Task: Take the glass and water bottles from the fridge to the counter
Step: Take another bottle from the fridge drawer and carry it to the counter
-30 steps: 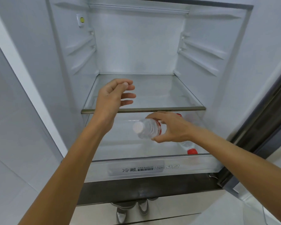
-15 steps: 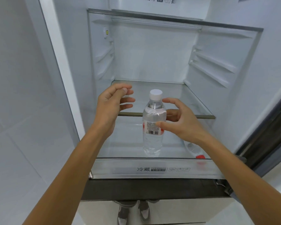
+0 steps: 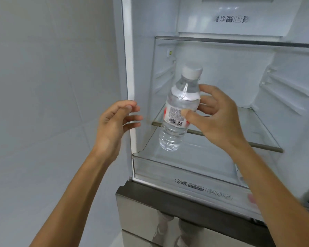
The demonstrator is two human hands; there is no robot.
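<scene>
Above the crisper drawer [image 3: 168,168] — right hand [image 3: 219,120] holds water bottle [image 3: 178,111], water-filled.

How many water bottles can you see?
2. One bottle is in the right hand; a red-capped bottle lies in the drawer, mostly hidden by the arm. More may be hidden.

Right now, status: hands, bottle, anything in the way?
Right hand grips water bottle at label, above drawer. Left hand open, empty. Second bottle in drawer, mostly hidden behind right forearm. Nothing blocking.

Two sleeveless forearms [image 3: 75,189]; left hand [image 3: 112,125] and right hand [image 3: 219,122] both bare.
</scene>
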